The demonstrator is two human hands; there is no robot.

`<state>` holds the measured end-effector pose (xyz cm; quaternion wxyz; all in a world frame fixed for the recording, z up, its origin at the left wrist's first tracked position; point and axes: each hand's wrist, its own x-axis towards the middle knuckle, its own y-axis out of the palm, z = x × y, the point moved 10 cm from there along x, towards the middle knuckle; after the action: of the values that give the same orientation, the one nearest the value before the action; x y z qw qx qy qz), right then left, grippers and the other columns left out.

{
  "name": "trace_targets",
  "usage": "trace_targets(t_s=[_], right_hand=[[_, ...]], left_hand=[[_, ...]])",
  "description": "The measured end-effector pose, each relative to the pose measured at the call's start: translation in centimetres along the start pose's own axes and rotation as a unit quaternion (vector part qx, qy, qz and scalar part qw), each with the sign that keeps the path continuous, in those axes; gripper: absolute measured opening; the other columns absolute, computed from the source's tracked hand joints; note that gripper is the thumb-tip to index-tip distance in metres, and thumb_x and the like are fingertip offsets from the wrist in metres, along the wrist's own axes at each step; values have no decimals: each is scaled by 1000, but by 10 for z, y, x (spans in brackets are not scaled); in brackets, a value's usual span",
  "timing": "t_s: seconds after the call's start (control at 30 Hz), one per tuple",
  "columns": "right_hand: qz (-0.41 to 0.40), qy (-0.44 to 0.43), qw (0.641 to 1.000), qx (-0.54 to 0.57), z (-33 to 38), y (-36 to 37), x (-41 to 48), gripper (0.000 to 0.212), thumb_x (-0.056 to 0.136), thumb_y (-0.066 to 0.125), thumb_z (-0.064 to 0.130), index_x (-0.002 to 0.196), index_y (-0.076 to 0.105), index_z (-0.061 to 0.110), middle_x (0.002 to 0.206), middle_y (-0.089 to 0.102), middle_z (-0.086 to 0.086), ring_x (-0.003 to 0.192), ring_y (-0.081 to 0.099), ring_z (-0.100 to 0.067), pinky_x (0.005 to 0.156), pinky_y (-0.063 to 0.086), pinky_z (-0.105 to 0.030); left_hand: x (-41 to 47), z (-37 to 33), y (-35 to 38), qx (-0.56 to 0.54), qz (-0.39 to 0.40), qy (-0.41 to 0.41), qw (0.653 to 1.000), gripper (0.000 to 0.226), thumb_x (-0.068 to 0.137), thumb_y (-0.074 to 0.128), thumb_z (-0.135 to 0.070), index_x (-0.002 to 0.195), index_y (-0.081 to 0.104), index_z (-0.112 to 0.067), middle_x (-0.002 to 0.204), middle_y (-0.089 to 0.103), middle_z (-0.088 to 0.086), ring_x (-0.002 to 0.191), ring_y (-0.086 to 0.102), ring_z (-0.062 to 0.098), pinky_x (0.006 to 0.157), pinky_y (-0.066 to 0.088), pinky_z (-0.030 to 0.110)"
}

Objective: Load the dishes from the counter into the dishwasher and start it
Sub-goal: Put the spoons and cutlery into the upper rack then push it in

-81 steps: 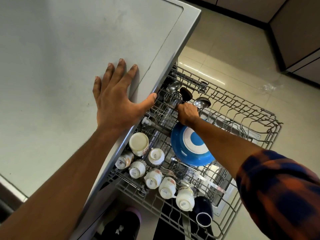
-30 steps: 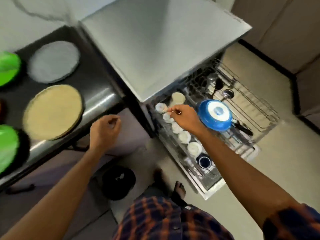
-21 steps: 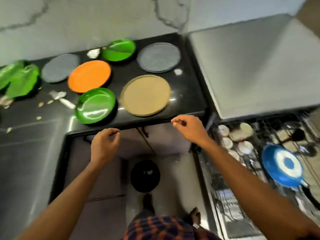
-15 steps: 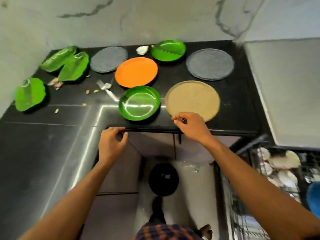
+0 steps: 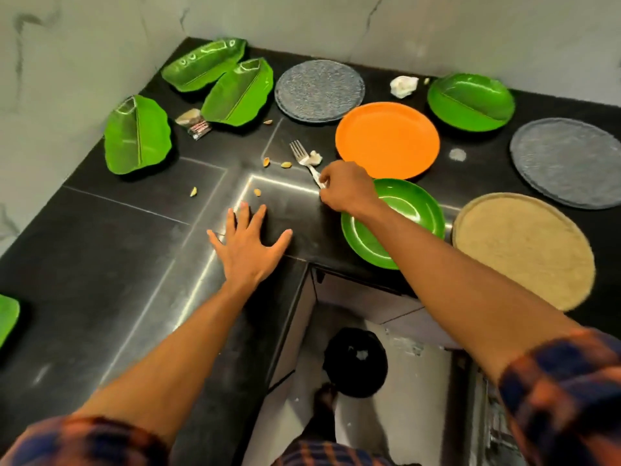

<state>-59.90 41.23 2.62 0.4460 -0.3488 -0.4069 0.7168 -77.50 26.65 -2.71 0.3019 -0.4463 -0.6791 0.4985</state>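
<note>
At the inner corner of the counter (image 5: 134, 237), just behind its front edge, the left hand (image 5: 247, 245) lies flat with the fingers spread wide. Left of it a wide stretch of dark surface runs toward the wall. Just beyond, the right hand (image 5: 346, 188) pinches the handle of a fork (image 5: 300, 156) above the far-left rim of a round green plate (image 5: 413, 210). The tines lie beside a white crumb (image 5: 315, 158). An orange plate (image 5: 388, 139) lies near behind. Leaf-shaped plates (image 5: 235, 92) fill the far corner.
</note>
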Motion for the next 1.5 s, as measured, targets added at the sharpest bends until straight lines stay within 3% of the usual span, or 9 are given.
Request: trace_targets(t_s=[0.27, 0.6, 0.8, 0.87, 0.93, 1.07, 1.2, 1.37, 1.5], right_hand=[[-9, 131, 991, 0, -8, 15, 53, 34, 70, 80, 25, 99, 70, 10, 99, 71, -15, 96, 68, -37, 65, 42, -32], [-13, 165, 984, 73, 0, 13, 55, 38, 66, 78, 34, 95, 68, 12, 100, 71, -8, 95, 67, -32, 67, 39, -30], [-72, 119, 979, 148, 12, -2, 39, 10, 72, 74, 24, 66, 73, 16, 67, 71, 6, 79, 70, -16, 63, 44, -25], [-72, 113, 969, 206, 12, -3, 29, 24, 74, 72, 19, 51, 65, 17, 44, 58, 13, 65, 65, -4, 61, 45, -25], [-83, 107, 949, 285, 7, -5, 13, 26, 73, 72, 17, 49, 64, 11, 41, 52, 13, 55, 56, 3, 59, 46, -30], [-94, 127, 847, 507, -13, -3, -36, 13, 87, 68, 3, 83, 69, -10, 75, 64, -15, 68, 68, -23, 58, 59, -35], [-83, 140, 738, 655, -39, -10, -105, 30, 94, 56, -11, 124, 59, -8, 84, 66, -9, 66, 70, -19, 66, 62, -27], [-106, 191, 712, 668, -125, -13, -215, 39, 92, 40, -12, 123, 64, -4, 79, 59, -2, 51, 48, -7, 39, 30, -14], [-155, 219, 720, 640, -211, -24, -329, 19, 100, 55, 7, 111, 70, 7, 75, 58, 0, 45, 35, -4, 37, 20, -14]], left_hand=[[2, -3, 3, 16, 10, -4, 1000, 84, 80, 33, -86, 151, 27, -41, 167, 10, -6, 155, -3, 23, 115, -8, 69], [3, -1, 4, 16, 20, 0, 1000, 85, 81, 31, -86, 152, 25, -40, 167, 8, -5, 154, -4, 25, 115, -8, 70], [3, 0, 5, 17, 18, 4, 1000, 85, 81, 32, -85, 152, 26, -39, 167, 11, -4, 154, -3, 25, 114, -9, 69], [5, 3, 5, 17, 17, 4, 1000, 85, 80, 32, -86, 151, 27, -40, 167, 11, -4, 154, -2, 25, 114, -8, 69], [5, 2, 6, 14, 17, 6, 1000, 84, 80, 34, -85, 151, 28, -40, 167, 12, -5, 154, -2, 24, 114, -8, 69], [5, 7, 1, -24, -11, 1, 1000, 74, 81, 47, -78, 142, 42, -37, 161, 29, -4, 153, 12, 23, 115, -3, 69], [-11, -5, -26, -86, -111, 63, 988, 53, 84, 59, -55, 128, 59, -26, 126, 61, 0, 124, 51, 24, 111, 31, 57], [-87, -83, -19, -152, -152, 241, 946, 21, 89, 64, -32, 104, 70, -18, 103, 69, 2, 95, 62, 28, 84, 47, 41], [-186, -170, 38, -189, -55, 306, 931, 18, 91, 63, -30, 98, 71, -16, 95, 69, 2, 86, 63, 26, 82, 49, 37]])
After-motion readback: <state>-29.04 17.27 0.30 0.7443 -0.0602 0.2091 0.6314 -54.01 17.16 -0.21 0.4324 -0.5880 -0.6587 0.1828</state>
